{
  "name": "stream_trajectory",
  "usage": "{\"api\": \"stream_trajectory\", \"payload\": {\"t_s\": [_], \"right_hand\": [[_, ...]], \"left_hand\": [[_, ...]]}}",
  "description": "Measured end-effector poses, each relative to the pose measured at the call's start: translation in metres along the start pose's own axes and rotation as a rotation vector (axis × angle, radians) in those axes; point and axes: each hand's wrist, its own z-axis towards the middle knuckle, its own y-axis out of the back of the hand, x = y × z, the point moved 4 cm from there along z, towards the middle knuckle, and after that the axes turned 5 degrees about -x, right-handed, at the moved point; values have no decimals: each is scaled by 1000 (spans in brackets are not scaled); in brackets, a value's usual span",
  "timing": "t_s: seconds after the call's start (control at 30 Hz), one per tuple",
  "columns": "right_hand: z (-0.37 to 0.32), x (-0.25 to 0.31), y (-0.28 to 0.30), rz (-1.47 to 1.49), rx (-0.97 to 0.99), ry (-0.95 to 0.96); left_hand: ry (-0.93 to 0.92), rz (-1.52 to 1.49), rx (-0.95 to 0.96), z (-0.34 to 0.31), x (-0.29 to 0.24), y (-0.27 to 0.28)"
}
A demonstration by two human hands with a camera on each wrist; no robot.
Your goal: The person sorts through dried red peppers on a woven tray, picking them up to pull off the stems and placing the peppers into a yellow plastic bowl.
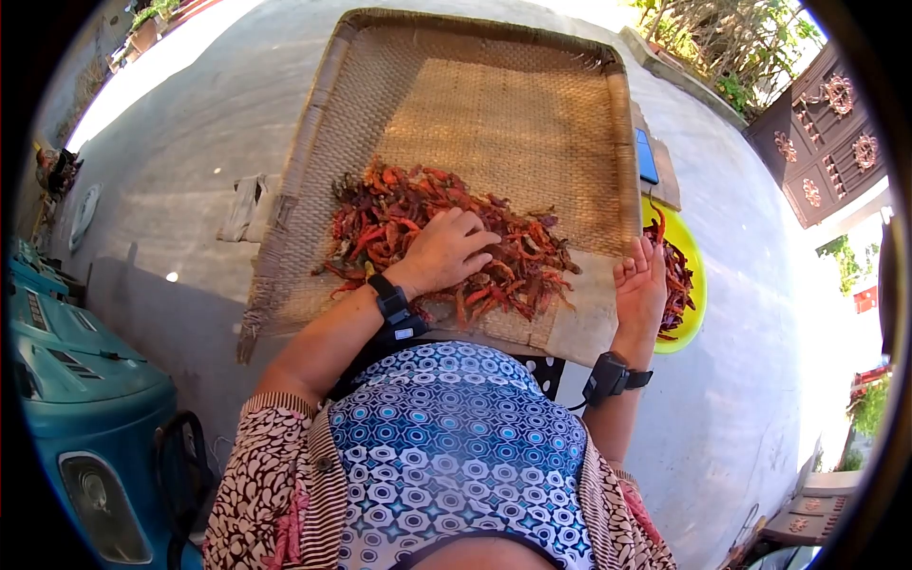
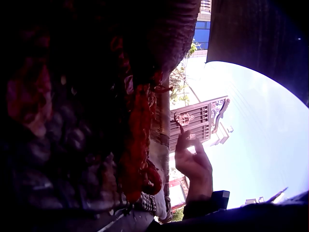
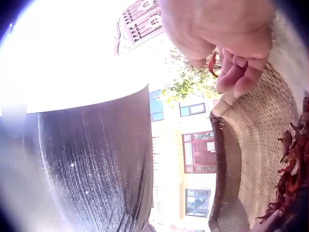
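Observation:
A heap of dried red chillies (image 1: 380, 204) covers the near half of a woven tray (image 1: 513, 95). My left hand (image 1: 442, 252) lies over the heap, palm down, fingers loosely bent and fingertips among the chillies. Close chillies (image 2: 137, 145) fill part of the dark left wrist view. Over the tray's right side, my right hand (image 1: 641, 285) is raised with the palm up. Its thumb and fingers pinch one red chilli (image 1: 657, 223), also seen in the right wrist view as a chilli (image 3: 212, 65). Just right of that hand, a yellow bowl (image 1: 699, 256) holds more red chillies.
A blue phone-like object (image 1: 646, 157) lies on cardboard (image 1: 665, 180) beside the tray's right edge. At left stands a teal vehicle (image 1: 95, 380). Concrete ground (image 1: 190, 171) surrounds the tray, with a brown gate (image 1: 817, 142) at the far right.

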Motion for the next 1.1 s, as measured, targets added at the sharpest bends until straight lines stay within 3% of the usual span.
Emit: {"api": "stream_trajectory", "payload": {"t_s": [0.2,0.3,0.4,0.43,0.67,0.73,0.87,0.97,1.07,1.1], "right_hand": [[-26,-66,-33,-814,484,-29],[-38,-90,-52,-949,602,146],[-43,-94,-64,-1196,652,490],[-47,-92,-68,-1222,622,451],[-48,-86,-60,-1221,639,223],[-45,-72,-54,-1186,585,89],[-15,-46,-23,-929,486,119],[4,-14,-1,-619,221,178],[3,1,5,-76,73,95],[1,-2,2,-152,93,87]], "left_hand": [[-19,-80,-77,-1,1,1],[-29,-68,-95,0,0,2],[-43,-60,-97,-1,1,1],[-43,-56,-99,-1,1,1],[24,-56,-171,0,1,1],[6,-28,-81,1,0,0],[-37,47,50,4,-3,0],[-27,78,113,4,0,-5],[-41,53,100,4,-1,-5],[-36,36,78,3,0,-5]]}}
